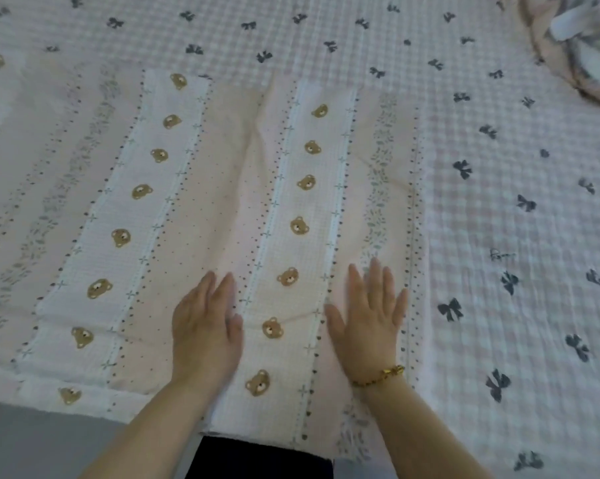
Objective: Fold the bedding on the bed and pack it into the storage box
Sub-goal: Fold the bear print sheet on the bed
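Head view
Bedding: bear-print sheet (243,209) spread flat mid-frame on the bow-print cover (498,188).
Left hand (205,333): flat, fingers together, pressing the sheet, holding nothing.
Right hand (367,323): flat, fingers splayed wide on the sheet; bracelet (381,375) at the wrist.
Cut off: bundled fabric (574,46), upper right.
Floor (32,444): grey, lower left.

A gold bead bracelet (381,374) is worn, and grey floor (32,440) is seen bottom left.
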Available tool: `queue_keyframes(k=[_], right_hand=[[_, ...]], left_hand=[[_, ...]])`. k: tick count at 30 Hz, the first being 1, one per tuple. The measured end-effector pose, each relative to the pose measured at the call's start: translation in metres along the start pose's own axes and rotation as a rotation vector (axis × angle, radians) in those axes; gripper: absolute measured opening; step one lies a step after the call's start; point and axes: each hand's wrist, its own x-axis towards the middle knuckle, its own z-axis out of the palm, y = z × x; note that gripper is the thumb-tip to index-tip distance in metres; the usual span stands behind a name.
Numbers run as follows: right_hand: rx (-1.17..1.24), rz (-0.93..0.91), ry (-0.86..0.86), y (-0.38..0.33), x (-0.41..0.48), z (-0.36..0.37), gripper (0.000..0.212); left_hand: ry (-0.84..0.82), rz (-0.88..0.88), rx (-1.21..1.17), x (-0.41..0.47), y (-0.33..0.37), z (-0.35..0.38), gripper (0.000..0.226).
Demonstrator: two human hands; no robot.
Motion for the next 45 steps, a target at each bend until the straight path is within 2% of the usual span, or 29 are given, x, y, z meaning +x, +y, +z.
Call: queue_keyframes(k=[1,3,4,9,11,15,19,22,23,25,27,30,33,37,38,40,41,42,44,45], right_hand=[[0.080,0.138,0.085,0.015,-0.001,-0.005,0.063],[0.197,0.337,0.038,0.042,-0.005,-0.012,0.068],[0.198,0.371,-0.009,0.050,-0.008,-0.015,0.070],[0.151,0.332,-0.131,0.066,-0.031,-0.009,0.067],[0.074,0.310,-0.041,0.068,-0.040,0.002,0.076],[0.150,0.261,0.126,0.071,-0.044,0.013,0.055],[0.321,0.276,0.232,0.074,-0.038,0.006,0.045],[0.437,0.231,0.239,0.071,-0.046,0.006,0.063],[0.438,0.219,0.245,0.068,-0.049,0.004,0.061],[0.434,0.167,0.226,0.058,-0.054,-0.012,0.056],[0.451,0.060,0.151,0.039,-0.052,-0.035,0.063],[0.534,-0.126,-0.204,-0.002,-0.061,-0.066,0.066],[0.528,-0.289,-0.256,-0.047,-0.056,-0.081,0.066],[0.535,-0.376,-0.333,-0.127,-0.045,-0.070,0.066],[0.529,-0.367,-0.338,-0.158,-0.041,-0.062,0.066],[0.464,-0.341,-0.141,-0.204,-0.033,-0.043,0.065],[0.439,-0.315,-0.099,-0.225,-0.029,-0.035,0.065],[0.464,-0.304,-0.154,-0.247,-0.024,-0.027,0.065],[0.526,-0.289,-0.471,-0.292,-0.016,-0.012,0.066],[0.527,-0.290,-0.545,-0.311,-0.010,-0.005,0.067]], left_hand=[[-0.018,0.068,-0.048,0.005,0.014,0.003,0.052],[-0.121,0.189,-0.116,0.019,0.052,0.012,0.050],[-0.185,0.225,-0.124,0.028,0.073,0.017,0.052],[-0.384,0.343,0.157,0.062,0.191,0.065,0.072],[-0.450,0.295,0.254,0.071,0.223,0.087,0.078],[-0.419,0.226,0.444,0.085,0.262,0.120,0.082],[-0.401,0.222,0.462,0.095,0.278,0.119,0.079],[-0.387,0.326,0.413,0.094,0.269,0.104,0.050],[-0.378,0.339,0.343,0.094,0.265,0.096,0.045],[-0.347,0.347,0.219,0.092,0.257,0.070,0.049],[-0.294,0.373,0.101,0.093,0.244,0.042,0.054],[-0.267,0.366,-0.064,0.095,0.211,-0.012,0.063],[-0.212,0.323,-0.129,0.104,0.167,-0.067,0.066],[-0.136,0.276,-0.189,0.122,0.101,-0.123,0.066],[-0.129,0.273,-0.195,0.131,0.078,-0.139,0.066],[-0.124,0.291,-0.181,0.150,0.039,-0.157,0.066],[-0.124,0.286,-0.179,0.159,0.019,-0.165,0.066],[-0.130,0.273,-0.182,0.171,-0.001,-0.173,0.066],[-0.153,0.249,-0.159,0.195,-0.043,-0.186,0.067],[-0.159,0.239,-0.161,0.207,-0.061,-0.191,0.068]])
